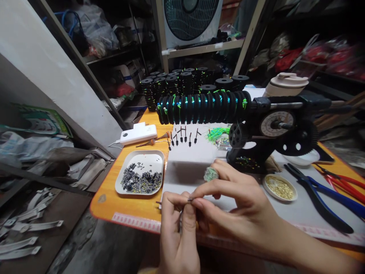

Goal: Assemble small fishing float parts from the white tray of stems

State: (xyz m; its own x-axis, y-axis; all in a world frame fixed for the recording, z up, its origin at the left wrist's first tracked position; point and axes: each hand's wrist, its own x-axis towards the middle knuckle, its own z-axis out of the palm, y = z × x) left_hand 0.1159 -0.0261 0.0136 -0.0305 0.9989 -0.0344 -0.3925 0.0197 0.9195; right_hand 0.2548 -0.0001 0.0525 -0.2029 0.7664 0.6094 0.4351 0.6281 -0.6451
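My left hand (177, 224) is pinched on a thin dark pin-like part (188, 199) near the front edge of the orange table (129, 208). My right hand (236, 198) meets it from the right, thumb and forefinger closed on the same small part. A green ring (210, 174) sits on a right finger. Just left of the hands stands a white tray (139, 156) holding several small dark cylindrical parts. Behind them, finished dark pins (182, 135) stand in a row on a white sheet (194, 160).
A black winding machine (273, 129) carries a horizontal row of black spools with green ties (203, 106). More black spools (176, 82) are stacked behind. A small dish of gold bits (280, 187), blue pliers (319, 198), red pliers (345, 182) and a white power bank (138, 134) lie around.
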